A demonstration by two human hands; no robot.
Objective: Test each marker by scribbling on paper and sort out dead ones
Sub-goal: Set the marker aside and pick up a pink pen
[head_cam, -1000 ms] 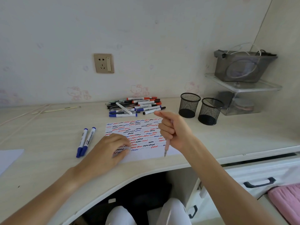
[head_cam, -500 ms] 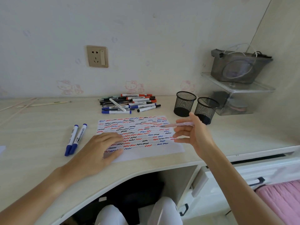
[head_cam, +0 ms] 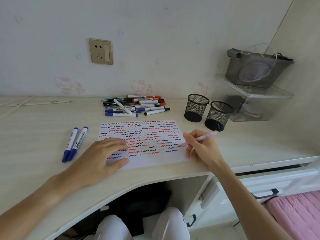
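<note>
Pink and slim, the pen (head_cam: pixel 206 136) sits pinched between the thumb and fingers of our right hand (head_cam: pixel 202 149), its tip down at the paper's (head_cam: pixel 152 161) right margin, about 3 o'clock on the sheet. Our left hand (head_cam: pixel 102 158) lies flat on the paper's lower left corner, fingers straight and spread, pressing it to the desk (head_cam: pixel 34 122).

We judge the job well advanced but not finished. Rows of red, blue and black squiggles fill most of the sheet, leaving only a bare strip along the near edge at 6 o'clock. A pile of markers (head_cam: pixel 136 105) lies beyond the paper at 12 o'clock. Two blue markers (head_cam: pixel 74 144) lie side by side at 9 o'clock, well apart from the pile. They may be the rejects, though nothing shows that for certain. Two mesh cups (head_cam: pixel 207 111) stand at 2 o'clock, and we see no markers rising above their rims.

We cannot tell whether the pen tip is leaving a mark, nor whether the pile holds tested or untested markers. Some faint grey squiggles are barely legible. Our right forearm is cut off by the frame's lower edge.
</note>
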